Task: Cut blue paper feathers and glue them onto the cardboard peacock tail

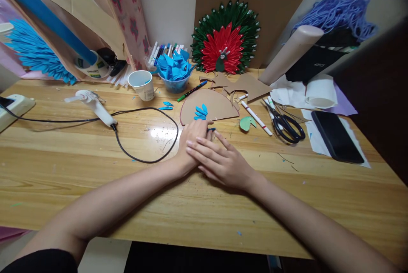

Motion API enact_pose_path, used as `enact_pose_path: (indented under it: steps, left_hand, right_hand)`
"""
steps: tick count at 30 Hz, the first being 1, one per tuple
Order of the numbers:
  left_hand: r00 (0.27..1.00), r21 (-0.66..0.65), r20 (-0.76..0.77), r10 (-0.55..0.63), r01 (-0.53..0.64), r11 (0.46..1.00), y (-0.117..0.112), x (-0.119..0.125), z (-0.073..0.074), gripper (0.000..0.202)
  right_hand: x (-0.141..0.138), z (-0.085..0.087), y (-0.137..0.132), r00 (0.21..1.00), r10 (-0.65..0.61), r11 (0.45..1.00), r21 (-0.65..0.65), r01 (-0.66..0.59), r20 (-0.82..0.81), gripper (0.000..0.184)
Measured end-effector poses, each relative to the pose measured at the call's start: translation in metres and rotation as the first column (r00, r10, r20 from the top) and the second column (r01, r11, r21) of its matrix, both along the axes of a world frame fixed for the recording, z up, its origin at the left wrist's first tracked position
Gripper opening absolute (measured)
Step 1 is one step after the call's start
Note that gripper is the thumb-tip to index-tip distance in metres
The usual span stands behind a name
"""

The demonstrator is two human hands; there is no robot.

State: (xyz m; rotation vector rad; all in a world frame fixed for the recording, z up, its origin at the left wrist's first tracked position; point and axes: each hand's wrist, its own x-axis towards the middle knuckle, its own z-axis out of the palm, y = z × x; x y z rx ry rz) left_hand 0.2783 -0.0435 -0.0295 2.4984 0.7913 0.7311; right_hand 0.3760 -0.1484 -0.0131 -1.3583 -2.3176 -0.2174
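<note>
My left hand (192,136) lies back up at the near edge of a half-round cardboard piece (215,102). Its fingers are mostly hidden, and a small dark blue bit (211,129) shows beside them. Across the back of it rests my right hand (225,161), fingers stretched out and slightly apart, holding nothing. Several blue petals (200,112) fan out on the cardboard, just beyond my left hand. More loose blue petals (166,106) lie on the table to the left. To the right is a green paper head shape (247,123).
A white glue gun (97,109) trails a looped black cable (153,161). Behind stand a paper cup (142,86), a bowl of blue pieces (175,82) and a red-green peacock craft (225,39). Markers (256,118), scissors (284,126) and a phone (336,137) lie right.
</note>
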Motion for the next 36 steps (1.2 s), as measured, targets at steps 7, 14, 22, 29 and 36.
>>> enact_pose_path:
  steps: [7,14,22,29,36]
  left_hand:
    - [0.998,-0.136,0.053,-0.021,0.028,0.990,0.001,-0.003,0.005,0.019]
    - [0.971,-0.394,0.235,-0.043,0.136,0.909,0.008,0.000,-0.002,0.022]
    - [0.949,-0.482,0.299,-0.104,0.244,0.842,0.009,0.001,-0.002,0.026]
    - [0.952,-0.451,0.268,-0.147,0.259,0.854,0.007,0.001,0.001,0.027]
    - [0.958,-0.457,0.244,-0.151,0.251,0.853,0.006,0.001,0.006,0.027]
  right_hand:
    - [0.024,-0.006,0.007,0.928,-0.312,0.949,-0.025,0.314,-0.205,0.049]
    - [0.046,-0.020,0.016,0.634,-0.512,0.853,-0.253,0.457,-0.579,0.022]
    - [0.046,-0.018,0.017,0.652,-0.466,0.885,-0.323,0.337,-0.598,0.011]
    - [0.045,-0.015,0.017,0.603,-0.465,0.885,-0.341,0.316,-0.648,0.009]
    - [0.044,-0.014,0.015,0.576,-0.457,0.889,-0.347,0.297,-0.677,0.008]
